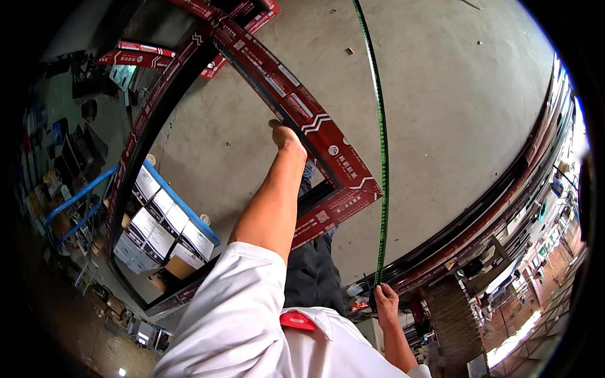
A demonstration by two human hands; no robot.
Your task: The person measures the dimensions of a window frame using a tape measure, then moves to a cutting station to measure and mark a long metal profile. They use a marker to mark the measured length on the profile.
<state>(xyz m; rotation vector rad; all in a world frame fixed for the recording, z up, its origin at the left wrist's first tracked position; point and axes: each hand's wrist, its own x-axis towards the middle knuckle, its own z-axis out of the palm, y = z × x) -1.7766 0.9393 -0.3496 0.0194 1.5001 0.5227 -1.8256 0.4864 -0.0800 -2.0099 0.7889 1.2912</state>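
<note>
A large rectangular frame (261, 69), covered in dark red printed film, stands tilted in front of me, its near corner pointing right. My left hand (290, 138) grips the inner edge of its right bar; the thumb shows, while the other fingers are mostly hidden. At the lower right, my right hand (386, 302) is closed around a tape measure, whose dark case is mostly hidden by the fingers. Its green blade (382, 145) runs from that hand past the frame's near corner and out of view at the top. The blade's far end cannot be seen.
Stacked white boxes (167, 214) rest on a cart with a blue rail (75, 195), seen through and beside the frame. Long dark and red bars (466, 220) lie along the right. Another red-wrapped piece (135, 58) is at the upper left. Concrete floor (441, 113) stretches ahead.
</note>
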